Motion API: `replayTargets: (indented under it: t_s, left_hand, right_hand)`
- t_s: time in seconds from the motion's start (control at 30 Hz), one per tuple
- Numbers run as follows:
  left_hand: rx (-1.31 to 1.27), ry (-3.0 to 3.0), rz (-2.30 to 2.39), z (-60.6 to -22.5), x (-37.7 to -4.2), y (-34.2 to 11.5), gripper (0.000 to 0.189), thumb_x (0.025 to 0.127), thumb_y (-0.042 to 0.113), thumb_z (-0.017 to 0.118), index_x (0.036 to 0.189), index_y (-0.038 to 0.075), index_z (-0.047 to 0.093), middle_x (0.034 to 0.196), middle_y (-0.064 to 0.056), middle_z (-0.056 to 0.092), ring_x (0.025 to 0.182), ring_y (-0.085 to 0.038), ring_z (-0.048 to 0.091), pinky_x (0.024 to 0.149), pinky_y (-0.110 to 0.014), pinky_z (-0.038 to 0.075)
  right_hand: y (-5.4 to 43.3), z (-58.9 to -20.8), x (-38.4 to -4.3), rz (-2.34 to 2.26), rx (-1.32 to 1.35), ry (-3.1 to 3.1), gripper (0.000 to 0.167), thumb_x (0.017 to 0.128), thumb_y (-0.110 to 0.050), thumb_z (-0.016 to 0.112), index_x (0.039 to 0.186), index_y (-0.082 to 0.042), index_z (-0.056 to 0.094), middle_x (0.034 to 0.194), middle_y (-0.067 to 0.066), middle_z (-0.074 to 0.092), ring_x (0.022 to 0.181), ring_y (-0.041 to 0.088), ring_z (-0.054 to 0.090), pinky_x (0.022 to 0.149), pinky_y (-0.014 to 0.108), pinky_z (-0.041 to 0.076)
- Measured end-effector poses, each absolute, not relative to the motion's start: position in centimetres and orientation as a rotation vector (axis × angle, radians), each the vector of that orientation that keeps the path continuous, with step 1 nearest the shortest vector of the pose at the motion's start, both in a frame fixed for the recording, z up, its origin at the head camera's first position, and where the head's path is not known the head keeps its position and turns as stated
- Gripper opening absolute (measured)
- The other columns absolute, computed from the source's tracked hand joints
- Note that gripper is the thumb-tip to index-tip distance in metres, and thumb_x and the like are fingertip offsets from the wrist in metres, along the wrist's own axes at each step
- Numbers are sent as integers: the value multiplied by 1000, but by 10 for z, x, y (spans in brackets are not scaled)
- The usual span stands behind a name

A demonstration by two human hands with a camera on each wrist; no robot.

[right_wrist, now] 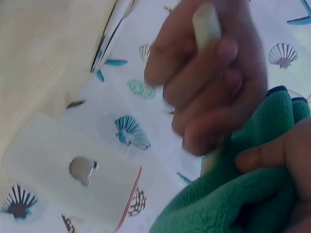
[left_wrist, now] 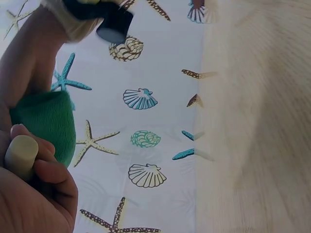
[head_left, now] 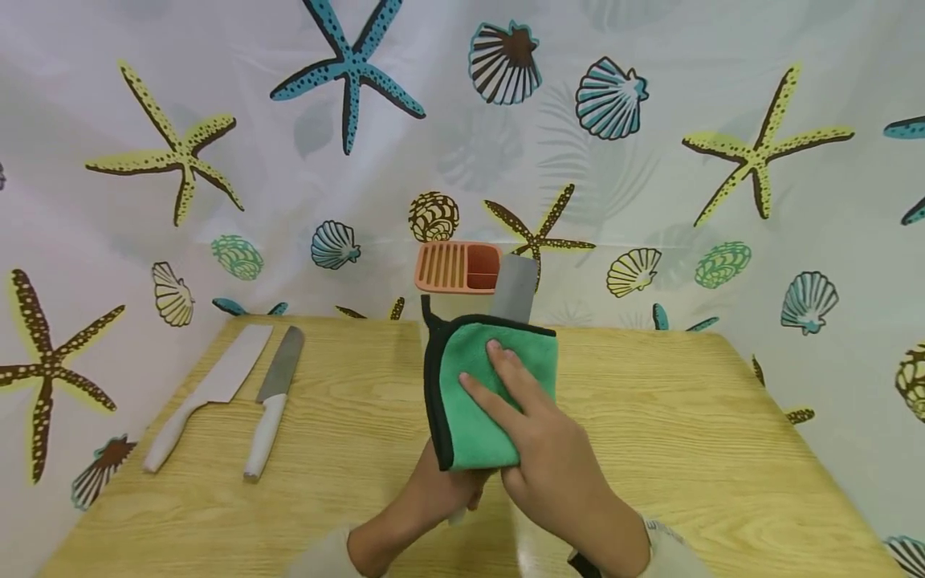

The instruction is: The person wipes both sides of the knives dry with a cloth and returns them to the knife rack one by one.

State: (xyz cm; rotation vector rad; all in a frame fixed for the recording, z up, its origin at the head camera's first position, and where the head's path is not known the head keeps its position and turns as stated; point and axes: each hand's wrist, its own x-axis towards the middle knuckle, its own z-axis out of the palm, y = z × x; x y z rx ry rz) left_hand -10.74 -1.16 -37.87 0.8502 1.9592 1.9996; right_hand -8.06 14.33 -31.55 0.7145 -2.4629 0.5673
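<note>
A knife blade [head_left: 515, 291] rises above a folded green cloth [head_left: 470, 417] with black edging; the cloth hides the rest of the blade. My left hand [head_left: 444, 482] grips the knife's pale handle [right_wrist: 206, 29] beneath the cloth, its fingers curled round it. The butt of that handle also shows in the left wrist view, above the left hand [left_wrist: 43, 199]. My right hand [head_left: 552, 457] holds the cloth around the blade, fingers laid over the front. In the right wrist view its thumb [right_wrist: 262, 158] presses into the folds.
A white cleaver [head_left: 231, 365] and a knife with a grey blade [head_left: 282, 365] lie on the wooden table [head_left: 686, 417] at the left. Behind the cloth stands a white holder [right_wrist: 58, 145] with a slotted orange top [head_left: 448, 267]. A patterned curtain [head_left: 433, 144] surrounds the table.
</note>
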Motion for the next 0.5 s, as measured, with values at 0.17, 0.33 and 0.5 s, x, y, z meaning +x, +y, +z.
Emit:
replayTargets:
  t_s: [0.17,0.33,0.5]
  left_hand:
    - [722,1996,1939,-375,-96,-2,8,95,0,49,89,-5,46,51,-1,42,36,2,41,37,-17,37]
    - [664,2016,1933,-373,-88,0,11,93,1,51,85,-7,50,53,2,43,36,3,40,36,-17,35]
    - [634,2042,1918,-373,-84,0,8,89,-4,52,83,-9,52,55,1,44,40,3,37,40,-16,33]
  right_hand:
    - [155,-309,-99,580,642,-2387,91,63,19,51,145,-21,53,163,9,33,148,33,38,55,21,41]
    - [170,-300,-116,662,629,-2362,89,69,20,47,148,-21,50,165,10,29,148,37,36,68,32,46]
    - [181,-292,-130,685,559,-2387,86,73,18,43,149,-21,49,165,11,29,147,40,38,57,29,38]
